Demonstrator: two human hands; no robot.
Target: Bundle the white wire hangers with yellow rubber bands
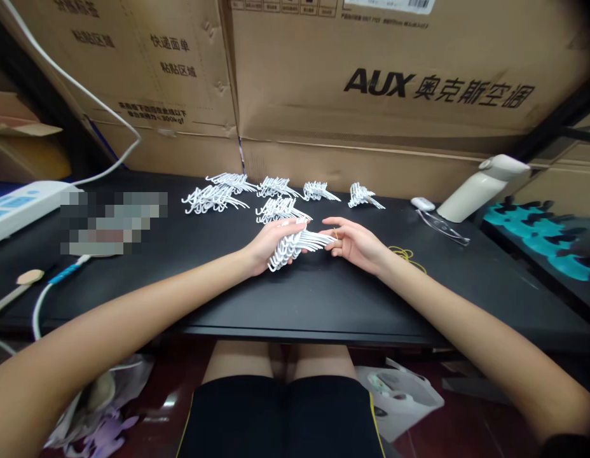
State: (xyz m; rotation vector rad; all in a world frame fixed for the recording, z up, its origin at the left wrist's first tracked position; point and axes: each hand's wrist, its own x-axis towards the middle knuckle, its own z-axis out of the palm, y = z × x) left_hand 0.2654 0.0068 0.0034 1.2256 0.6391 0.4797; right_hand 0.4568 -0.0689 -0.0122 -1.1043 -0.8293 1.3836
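The left hand (262, 249) clasps white wire hooks (290, 247), banding apparently incomplete; the right hand (364, 247), fingers narrowed, holds a rubber band (336, 233) at their straight ends; separate hook piles (278, 208) lie behind.

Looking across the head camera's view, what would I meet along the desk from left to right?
Power strip → leftmost pile of white hooks → left hand → its bundle of white hooks → right hand → loose yellow bands → pale bottle.
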